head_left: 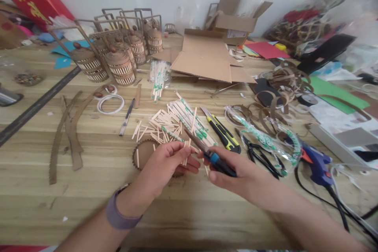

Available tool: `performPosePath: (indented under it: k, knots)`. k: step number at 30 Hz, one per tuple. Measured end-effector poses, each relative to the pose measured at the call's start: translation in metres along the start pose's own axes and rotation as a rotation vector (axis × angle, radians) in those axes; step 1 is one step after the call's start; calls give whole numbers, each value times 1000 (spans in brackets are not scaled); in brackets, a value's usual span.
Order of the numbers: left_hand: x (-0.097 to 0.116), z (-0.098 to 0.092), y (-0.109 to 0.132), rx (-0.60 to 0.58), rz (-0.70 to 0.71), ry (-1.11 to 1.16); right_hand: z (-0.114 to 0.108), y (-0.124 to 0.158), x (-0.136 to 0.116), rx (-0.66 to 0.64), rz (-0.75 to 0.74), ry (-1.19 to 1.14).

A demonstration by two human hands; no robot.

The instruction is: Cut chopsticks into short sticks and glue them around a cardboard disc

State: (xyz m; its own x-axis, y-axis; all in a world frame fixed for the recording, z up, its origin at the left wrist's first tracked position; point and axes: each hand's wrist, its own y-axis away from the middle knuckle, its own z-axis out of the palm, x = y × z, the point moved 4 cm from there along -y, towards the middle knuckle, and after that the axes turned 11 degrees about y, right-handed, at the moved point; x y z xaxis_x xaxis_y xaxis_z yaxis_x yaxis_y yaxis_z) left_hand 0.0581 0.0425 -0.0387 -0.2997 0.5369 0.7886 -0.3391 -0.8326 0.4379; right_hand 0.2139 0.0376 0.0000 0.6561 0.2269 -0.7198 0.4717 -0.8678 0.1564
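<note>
My left hand [163, 165] is closed in a pinch on short wooden sticks [186, 158]. My right hand [240, 175] grips a cutting tool with a blue-and-black handle [220, 162], its dark pointed blade reaching past the held sticks. Whether the tool has one blade or two I cannot tell. Beneath my left hand lies a round cardboard disc [144, 155] with a ridged rim and a few sticks on it, partly hidden. Just beyond are a loose pile of cut sticks [167, 122] and chopsticks in green-printed wrappers [189, 116].
A yellow-and-black utility knife [223, 132], black pliers [264, 157] and a blue glue gun [317, 163] with its cord lie to the right. Cardboard strips [71, 134] and a slim knife [127, 116] lie left. Lantern-like cardboard models [121, 65] and flat cardboard [206, 55] stand behind.
</note>
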Motion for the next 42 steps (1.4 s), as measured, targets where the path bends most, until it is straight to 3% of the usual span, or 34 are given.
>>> performPosePath:
  k: [3,7,12,22,29,42]
  knots:
    - [0,-3,1,48,-14,-34,-11,15,13,-174,148,-119]
    - [-1,1,4,-9,-6,-48,-21,30,30,-214,254,-150]
    - [-3,8,6,-115,-31,-88,-13,30,33,-303,287,-194]
    - [-13,11,5,-210,-66,-100,-5,12,12,-311,257,-284]
    - [-12,11,5,-212,-59,-93,-3,13,13,-390,385,-272]
    - [-16,10,4,-227,-72,-69,-2,10,11,-382,321,-221]
